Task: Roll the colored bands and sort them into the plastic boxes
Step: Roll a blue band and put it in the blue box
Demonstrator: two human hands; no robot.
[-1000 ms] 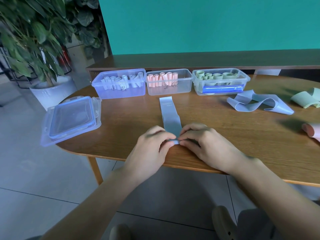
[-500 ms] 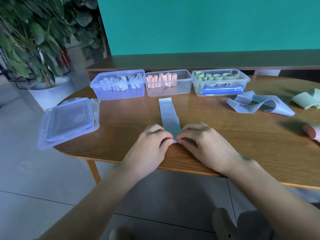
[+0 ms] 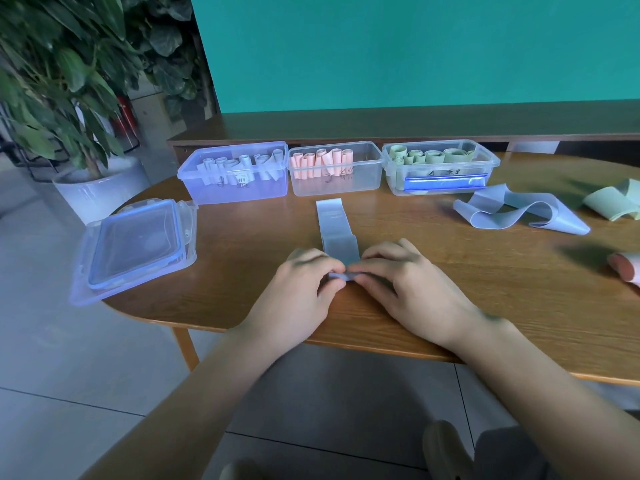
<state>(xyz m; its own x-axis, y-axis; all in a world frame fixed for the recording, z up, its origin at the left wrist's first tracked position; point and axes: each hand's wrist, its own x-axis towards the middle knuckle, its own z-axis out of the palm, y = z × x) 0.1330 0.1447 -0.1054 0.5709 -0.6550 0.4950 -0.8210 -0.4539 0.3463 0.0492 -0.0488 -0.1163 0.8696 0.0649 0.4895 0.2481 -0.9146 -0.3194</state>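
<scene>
A blue band point(image 3: 335, 226) lies flat on the wooden table point(image 3: 450, 292), running away from me toward the boxes. Its near end is curled into a small roll, pinched between my left hand point(image 3: 304, 289) and my right hand point(image 3: 405, 285), fingertips meeting on it. Three plastic boxes stand in a row at the back: a blue-tinted box point(image 3: 221, 192) with blue rolls, a clear box point(image 3: 367, 181) with pink rolls, and a clear box point(image 3: 398, 180) with green rolls.
A loose blue band point(image 3: 519, 211) lies crumpled at the right, with a green band point(image 3: 613, 202) beyond it and a pink roll point(image 3: 627, 268) at the right edge. Stacked box lids point(image 3: 135, 244) overhang the table's left edge. A potted plant point(image 3: 69, 98) stands at the left.
The flat part of the blue band has grown shorter as its near end rolls up under my fingertips. Both hands have crept slightly forward on the table.
</scene>
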